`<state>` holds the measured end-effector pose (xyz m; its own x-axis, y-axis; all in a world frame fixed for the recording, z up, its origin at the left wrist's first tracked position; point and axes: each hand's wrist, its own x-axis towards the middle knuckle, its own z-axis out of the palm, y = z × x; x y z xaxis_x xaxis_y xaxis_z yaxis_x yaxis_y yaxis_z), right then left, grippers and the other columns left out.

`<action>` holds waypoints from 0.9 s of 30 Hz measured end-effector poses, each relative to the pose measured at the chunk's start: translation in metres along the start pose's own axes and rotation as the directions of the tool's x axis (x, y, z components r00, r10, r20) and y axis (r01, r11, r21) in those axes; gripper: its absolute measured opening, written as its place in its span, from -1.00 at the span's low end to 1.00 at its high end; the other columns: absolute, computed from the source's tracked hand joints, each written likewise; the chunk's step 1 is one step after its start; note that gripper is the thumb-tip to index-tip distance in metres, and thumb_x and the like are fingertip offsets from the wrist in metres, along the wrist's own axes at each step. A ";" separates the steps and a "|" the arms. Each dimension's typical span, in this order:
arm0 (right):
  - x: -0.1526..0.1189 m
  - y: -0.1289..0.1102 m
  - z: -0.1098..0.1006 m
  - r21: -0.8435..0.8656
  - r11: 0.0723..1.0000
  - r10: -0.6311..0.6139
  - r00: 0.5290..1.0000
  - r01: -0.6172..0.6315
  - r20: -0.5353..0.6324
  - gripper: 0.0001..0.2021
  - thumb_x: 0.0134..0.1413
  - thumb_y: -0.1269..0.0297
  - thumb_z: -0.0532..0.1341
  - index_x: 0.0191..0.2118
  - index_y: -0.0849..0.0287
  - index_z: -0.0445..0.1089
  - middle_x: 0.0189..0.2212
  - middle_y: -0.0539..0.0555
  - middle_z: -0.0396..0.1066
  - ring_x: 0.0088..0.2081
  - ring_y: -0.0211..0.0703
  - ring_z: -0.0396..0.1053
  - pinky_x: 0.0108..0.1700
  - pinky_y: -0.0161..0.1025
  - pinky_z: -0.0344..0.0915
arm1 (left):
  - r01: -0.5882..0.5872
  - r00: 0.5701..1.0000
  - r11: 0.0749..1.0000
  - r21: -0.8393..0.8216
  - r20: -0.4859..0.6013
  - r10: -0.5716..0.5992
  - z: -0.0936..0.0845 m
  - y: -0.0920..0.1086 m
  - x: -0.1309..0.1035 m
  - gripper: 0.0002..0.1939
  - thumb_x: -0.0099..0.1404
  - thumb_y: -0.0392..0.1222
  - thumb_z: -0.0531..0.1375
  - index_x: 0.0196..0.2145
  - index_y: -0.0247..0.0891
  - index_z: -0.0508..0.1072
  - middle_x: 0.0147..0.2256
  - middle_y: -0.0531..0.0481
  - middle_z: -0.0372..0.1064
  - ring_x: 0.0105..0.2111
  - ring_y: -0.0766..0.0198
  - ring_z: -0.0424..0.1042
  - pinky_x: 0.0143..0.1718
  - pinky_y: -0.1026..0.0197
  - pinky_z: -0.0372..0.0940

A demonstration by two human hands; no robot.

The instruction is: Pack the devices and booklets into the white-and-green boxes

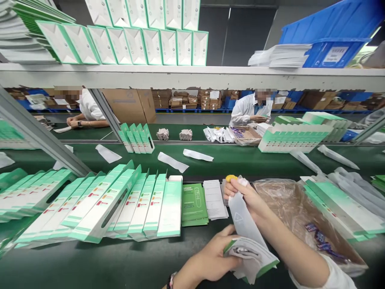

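At the lower middle, my left hand is closed round a bundle of folded white sleeves and papers with green edges. Above it my right hand pinches the upper end of a translucent white sleeve, which hangs down to the bundle. Something yellow shows at the right fingertips; what it is I cannot make out. Left of the hands lie a stack of green booklets and a stack of white leaflets.
Green-and-white boxes lean in a row at left. A plastic-lined carton with purple packets is at right. White sleeves lie on the green belt. Overhead runs a shelf. Two people work beyond.
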<state>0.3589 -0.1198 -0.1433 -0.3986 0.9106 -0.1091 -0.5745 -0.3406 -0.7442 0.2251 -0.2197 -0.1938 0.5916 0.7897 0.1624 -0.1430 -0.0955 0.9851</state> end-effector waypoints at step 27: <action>-0.043 0.032 -0.053 -0.417 0.908 -0.078 0.996 0.049 -0.051 -0.53 -0.05 0.10 0.41 0.02 0.02 0.43 -0.08 0.09 0.50 -0.03 0.00 0.42 0.00 -0.13 0.32 | 0.144 0.989 0.954 0.264 -0.006 -0.148 -0.017 0.007 -0.030 -0.29 0.10 -0.50 0.08 0.16 0.06 0.39 0.15 -0.06 0.21 0.12 0.04 0.31 0.18 0.07 0.17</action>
<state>0.3950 -0.1574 -0.1972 -0.3154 0.9452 -0.0847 -0.2434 -0.1668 -0.9555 0.1933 -0.2336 -0.1927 0.6019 0.7985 0.0144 0.1582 -0.1369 0.9779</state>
